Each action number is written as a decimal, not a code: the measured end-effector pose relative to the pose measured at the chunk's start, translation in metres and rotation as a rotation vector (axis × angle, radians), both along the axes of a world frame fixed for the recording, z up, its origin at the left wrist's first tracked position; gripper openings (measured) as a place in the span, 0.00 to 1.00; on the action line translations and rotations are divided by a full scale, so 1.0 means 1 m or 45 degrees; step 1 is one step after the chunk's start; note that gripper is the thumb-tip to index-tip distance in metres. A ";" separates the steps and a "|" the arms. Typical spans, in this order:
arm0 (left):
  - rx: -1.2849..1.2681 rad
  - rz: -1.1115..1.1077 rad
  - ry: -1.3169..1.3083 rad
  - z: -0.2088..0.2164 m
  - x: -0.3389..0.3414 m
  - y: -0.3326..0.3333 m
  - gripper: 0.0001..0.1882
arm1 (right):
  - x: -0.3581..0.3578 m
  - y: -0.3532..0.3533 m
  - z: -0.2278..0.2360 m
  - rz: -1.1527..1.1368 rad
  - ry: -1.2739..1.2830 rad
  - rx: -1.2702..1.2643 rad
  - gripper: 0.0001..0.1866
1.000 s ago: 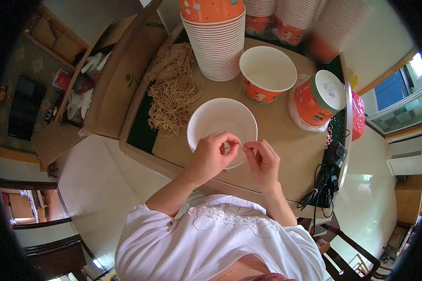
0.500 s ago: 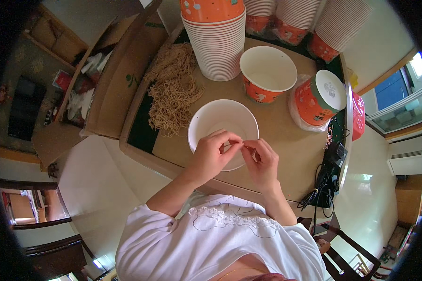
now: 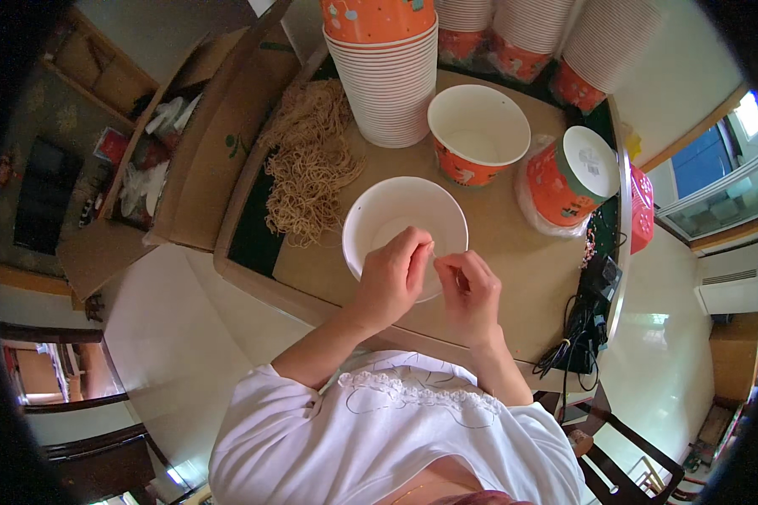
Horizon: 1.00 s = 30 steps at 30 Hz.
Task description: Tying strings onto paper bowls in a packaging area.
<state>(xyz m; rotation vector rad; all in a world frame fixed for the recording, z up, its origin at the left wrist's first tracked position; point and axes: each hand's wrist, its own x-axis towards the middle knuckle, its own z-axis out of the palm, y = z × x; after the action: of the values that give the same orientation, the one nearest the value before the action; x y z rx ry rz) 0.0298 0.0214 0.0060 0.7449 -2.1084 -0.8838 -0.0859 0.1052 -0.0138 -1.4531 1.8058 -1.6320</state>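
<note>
A white paper bucket [image 3: 375,215] stands on the table in front of me, its open mouth upward. Over its near rim my left hand [image 3: 396,273] pinches with thumb and forefinger. Close beside it, my right hand [image 3: 469,290] has its fingertips pinched together too. Whatever lies in the two pinches is too small to make out. To the left of the bucket is a tangled pile of tan string [image 3: 312,168]. Behind the bucket rises a tall stack of nested white and orange paper buckets [image 3: 383,84].
An orange-patterned bucket [image 3: 478,126] stands open behind right; an upside-down one [image 3: 564,181] rests on clear plastic. More stacks [image 3: 611,42] line the back. Black cables [image 3: 573,337] lie at the table's right edge. A cardboard box [image 3: 206,151] is at the left.
My left hand has turned and lifted slightly, its fingertips parting a little from the right hand's. The bucket has shifted slightly to the right.
</note>
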 end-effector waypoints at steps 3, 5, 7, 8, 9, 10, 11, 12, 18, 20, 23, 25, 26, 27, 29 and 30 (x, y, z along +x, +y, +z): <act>0.070 -0.055 -0.030 0.004 0.002 -0.002 0.03 | -0.003 0.003 0.002 0.023 -0.124 0.139 0.04; 0.113 -0.082 -0.079 0.005 0.002 -0.001 0.03 | -0.004 0.003 0.002 0.055 -0.218 0.234 0.04; 0.171 -0.141 -0.046 0.007 0.001 0.001 0.03 | -0.004 0.001 -0.002 0.019 -0.305 0.039 0.04; 0.171 -0.138 -0.047 0.006 0.001 0.001 0.03 | -0.004 0.000 0.000 0.022 -0.306 0.039 0.04; 0.147 -0.143 -0.028 0.005 0.002 0.002 0.04 | -0.004 0.001 0.003 0.045 -0.335 0.110 0.04; 0.123 -0.147 -0.010 0.005 0.002 0.002 0.05 | -0.005 0.001 0.005 0.070 -0.363 0.182 0.05; 0.124 -0.151 -0.009 0.008 0.002 0.002 0.05 | -0.007 0.002 0.002 0.065 -0.363 0.183 0.05; 0.282 -0.202 0.004 0.013 0.003 0.002 0.06 | -0.008 0.002 -0.003 0.067 -0.387 0.179 0.05; 0.592 -0.346 0.173 0.015 0.011 -0.002 0.13 | -0.015 0.001 0.008 0.192 -0.275 0.084 0.07; 0.625 -0.373 0.189 0.015 0.013 -0.001 0.15 | -0.015 0.002 0.012 0.236 -0.266 0.053 0.07; 0.629 -0.379 0.282 0.020 0.014 0.002 0.15 | -0.019 0.006 0.014 0.224 -0.265 0.071 0.08; 0.656 -0.381 0.268 0.026 0.013 0.004 0.15 | -0.026 0.008 0.013 0.300 -0.222 0.092 0.08; 0.658 -0.381 0.270 0.029 0.013 0.004 0.15 | -0.027 0.008 0.014 0.300 -0.222 0.094 0.08; 0.609 -0.364 0.352 0.031 0.013 0.004 0.13 | -0.029 0.008 0.015 0.306 -0.161 0.080 0.08; 0.591 -0.342 0.446 0.039 0.015 0.002 0.12 | -0.031 0.009 0.016 0.312 -0.100 0.068 0.08; 0.593 -0.342 0.447 0.043 0.015 0.001 0.12 | -0.033 0.010 0.017 0.330 -0.077 0.109 0.08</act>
<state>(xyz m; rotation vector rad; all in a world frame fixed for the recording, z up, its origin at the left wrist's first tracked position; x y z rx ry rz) 0.0452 0.0223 0.0485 0.4860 -1.7270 -1.5638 -0.1188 0.1150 0.0034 -1.5105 1.5606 -1.4369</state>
